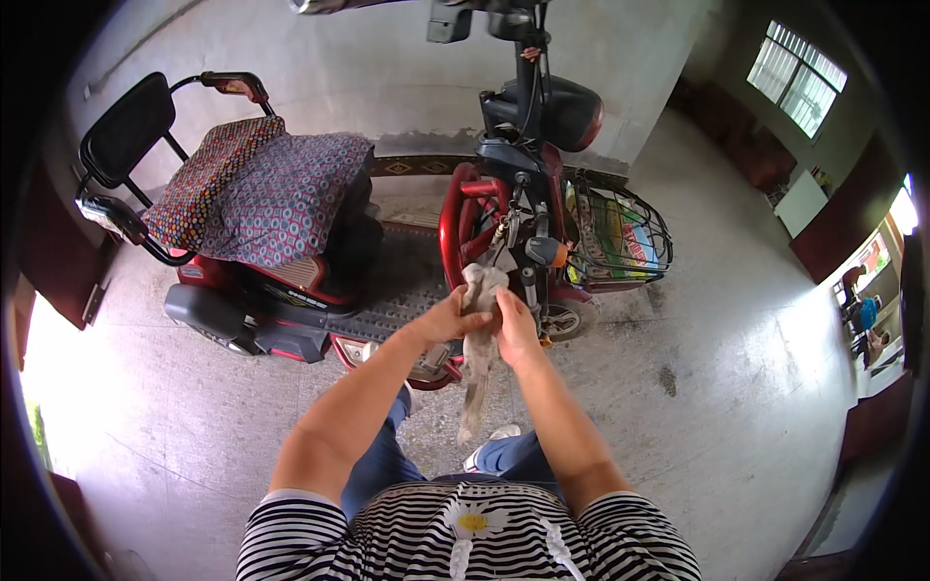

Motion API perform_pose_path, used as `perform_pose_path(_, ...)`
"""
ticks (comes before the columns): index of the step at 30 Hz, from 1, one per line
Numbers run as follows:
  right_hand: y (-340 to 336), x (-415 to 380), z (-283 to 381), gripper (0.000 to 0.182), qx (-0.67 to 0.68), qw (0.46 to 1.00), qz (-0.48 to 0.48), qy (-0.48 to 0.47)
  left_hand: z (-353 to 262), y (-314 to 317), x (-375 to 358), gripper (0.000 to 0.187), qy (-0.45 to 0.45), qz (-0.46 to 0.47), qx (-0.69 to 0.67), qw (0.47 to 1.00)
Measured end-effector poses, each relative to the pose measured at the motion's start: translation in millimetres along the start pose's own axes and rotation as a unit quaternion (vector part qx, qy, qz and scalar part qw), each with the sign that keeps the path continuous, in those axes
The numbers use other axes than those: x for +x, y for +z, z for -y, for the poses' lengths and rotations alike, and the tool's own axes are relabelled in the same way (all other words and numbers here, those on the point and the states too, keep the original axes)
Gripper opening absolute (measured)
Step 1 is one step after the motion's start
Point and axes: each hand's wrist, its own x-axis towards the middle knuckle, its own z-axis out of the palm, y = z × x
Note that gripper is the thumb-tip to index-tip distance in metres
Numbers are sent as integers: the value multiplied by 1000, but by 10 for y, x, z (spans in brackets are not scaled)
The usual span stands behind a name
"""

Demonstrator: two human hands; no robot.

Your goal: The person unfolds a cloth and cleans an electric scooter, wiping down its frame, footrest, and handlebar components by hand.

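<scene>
A crumpled, greyish-white rag [477, 360] is bunched between my two hands, its lower end dangling toward the floor. My left hand [448, 316] grips it from the left side, fingers closed. On the other side my right hand [515, 323] is closed round the same rag. Just beyond both hands stands a red electric tricycle [450, 228], seen from its side. Its front fork and handlebar column rise behind the rag. The footboard [407, 266] lies to the left of my hands.
A patterned cover [291, 194] lies over the tricycle's seat, at left. The wire front basket [620, 242] holds colourful packages. Behind stands a pale wall [368, 68]. Through the doorway at far right, a person [872, 344] is partly visible.
</scene>
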Motion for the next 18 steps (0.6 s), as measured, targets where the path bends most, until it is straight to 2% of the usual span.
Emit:
perform_pose_path(1,26,-82,72,40,-19,999,46,19,-48,62,-18,46,36,-85,191,977)
perform_pose_path(2,-86,-19,41,38,-168,984,47,-40,-5,18,36,46,34,-85,196,976)
perform_pose_path(3,4,-154,323,35,-306,947,39,-93,87,-80,115,43,12,-81,153,985)
perform_pose_path(4,88,-268,642,33,-438,887,31,-146,130,-153,174,40,-9,-79,109,991)
perform_pose_path(5,-72,-113,664,27,-429,872,2,-237,-179,-149,76,35,32,-72,88,993)
perform_pose_path(6,-180,-17,825,22,-440,855,-24,-273,-81,-279,168,38,73,-107,41,991)
perform_pose_path(7,-199,-9,1126,19,-526,801,-73,-277,-247,-359,190,38,57,-139,-50,987)
perform_pose_path(8,-308,146,1257,12,-506,749,-104,-415,-413,-376,106,37,32,-171,-146,974)
perform_pose_path(9,-353,209,1472,13,-547,678,-117,-476,-539,-413,71,36,47,-180,-222,957)
perform_pose_path(10,-481,354,1596,17,-585,631,-133,-491,-741,-410,16,33,28,-201,-271,941)
perform_pose_path(12,-688,618,1772,23,-652,584,-140,-464,-810,-554,73,32,31,-210,-314,925)
perform_pose_path(13,-742,723,1823,26,-682,559,-143,-449,-968,-533,74,31,6,-251,-321,913)
perform_pose_path(14,-882,901,1802,28,-702,552,-139,-427,-1019,-553,114,30,20,-249,-349,903)
perform_pose_path(15,-925,956,1777,29,-723,579,-142,-350,-1053,-589,169,30,32,-243,-370,896)
perform_pose_path(16,-919,967,1751,32,-760,571,-156,-270,-1052,-614,229,29,40,-233,-395,888)
perform_pose_path(18,-921,948,1662,35,-789,526,-162,-274,-999,-672,326,28,68,-205,-420,882)
